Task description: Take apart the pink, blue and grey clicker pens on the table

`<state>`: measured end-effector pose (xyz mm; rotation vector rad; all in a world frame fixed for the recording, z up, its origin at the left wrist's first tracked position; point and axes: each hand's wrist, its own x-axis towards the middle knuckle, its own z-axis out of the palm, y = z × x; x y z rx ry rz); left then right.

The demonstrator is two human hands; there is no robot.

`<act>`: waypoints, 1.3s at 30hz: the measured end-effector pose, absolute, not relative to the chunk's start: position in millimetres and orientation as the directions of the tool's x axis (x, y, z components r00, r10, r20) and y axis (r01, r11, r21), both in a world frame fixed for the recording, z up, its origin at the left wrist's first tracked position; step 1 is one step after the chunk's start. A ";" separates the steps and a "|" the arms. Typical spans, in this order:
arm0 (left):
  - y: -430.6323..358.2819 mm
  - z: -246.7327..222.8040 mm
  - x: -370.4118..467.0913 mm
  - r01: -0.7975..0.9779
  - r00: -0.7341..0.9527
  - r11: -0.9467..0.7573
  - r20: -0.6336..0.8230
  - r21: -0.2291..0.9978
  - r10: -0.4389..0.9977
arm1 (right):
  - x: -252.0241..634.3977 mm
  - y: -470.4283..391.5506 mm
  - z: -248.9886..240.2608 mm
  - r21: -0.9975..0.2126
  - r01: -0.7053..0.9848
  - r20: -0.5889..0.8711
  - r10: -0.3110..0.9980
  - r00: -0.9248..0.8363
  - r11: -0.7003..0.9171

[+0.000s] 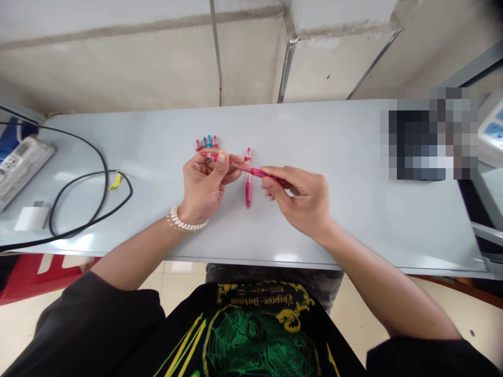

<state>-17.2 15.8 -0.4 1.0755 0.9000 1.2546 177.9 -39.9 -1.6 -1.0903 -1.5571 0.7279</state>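
Note:
A pink pen (245, 167) is held slantwise above the table between my two hands. My left hand (208, 180) pinches its left end, thumb on top. The fingers of my right hand (301, 196) are closed round its darker pink right end. Whether the pen is whole or in two joined parts cannot be made out. Beneath it a second pink pen (248, 193) lies upright in the view, partly covered by the held one. Behind my left hand several pens (209, 140) lie side by side, with pink, grey and blue tips showing; their lower parts are hidden.
A black cable (104, 173) with a yellow tag (115, 181) loops over the left of the pale table (349, 220). Near it are a white charger (32, 217) and a power strip (25, 167). A blurred-out dark object (416, 146) sits at the right. A wall (157, 68) borders the back.

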 end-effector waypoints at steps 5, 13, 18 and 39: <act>17.0 -1.8 -13.9 -0.336 0.130 -0.012 0.059 0.942 0.990 | 177.6 -36.5 -5.9 -0.874 0.179 0.462 0.887 0.011 0.452; 14.6 -2.1 -12.7 -0.310 0.121 -0.010 0.050 0.951 0.991 | 179.1 -34.8 -5.8 -0.873 0.174 0.462 0.887 -0.008 0.457; 14.3 -2.1 -12.0 -0.297 0.115 -0.011 0.047 0.955 0.992 | 178.9 -34.8 -6.5 -0.856 0.185 0.490 0.871 -0.007 0.483; 11.4 -1.7 -11.4 -0.286 0.069 -0.025 0.047 0.958 0.996 | 179.6 -33.7 -19.3 -0.628 0.499 0.607 0.777 -0.164 0.596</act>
